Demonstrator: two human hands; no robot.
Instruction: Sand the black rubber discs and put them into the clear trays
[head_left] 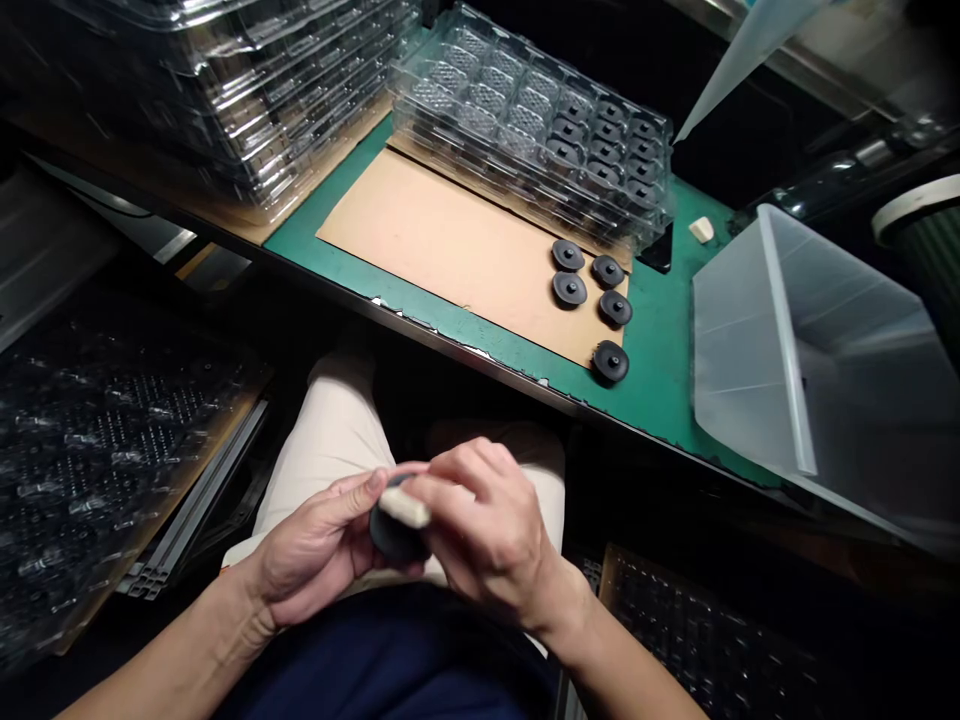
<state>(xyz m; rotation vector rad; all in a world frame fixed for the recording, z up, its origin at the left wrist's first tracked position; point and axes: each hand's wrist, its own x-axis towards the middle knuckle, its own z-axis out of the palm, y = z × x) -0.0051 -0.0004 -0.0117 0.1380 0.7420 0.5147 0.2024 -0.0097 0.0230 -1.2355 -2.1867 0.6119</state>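
Above my lap, my left hand grips a round black part by its edge, thumb on top. My right hand pinches a small cream-coloured block, which lies against or just over the face of that part. I cannot tell whether it is an eraser or a piece of sponge. Some blur covers the right fingers. On the bench, several similar black discs, each with a small knob in the middle, rest on and beside a sheet of cardboard.
A clear compartment tray, partly filled with black parts, stands at the back of the green bench mat. Stacked clear trays rise at left. A translucent bin is at right, near another cream block.
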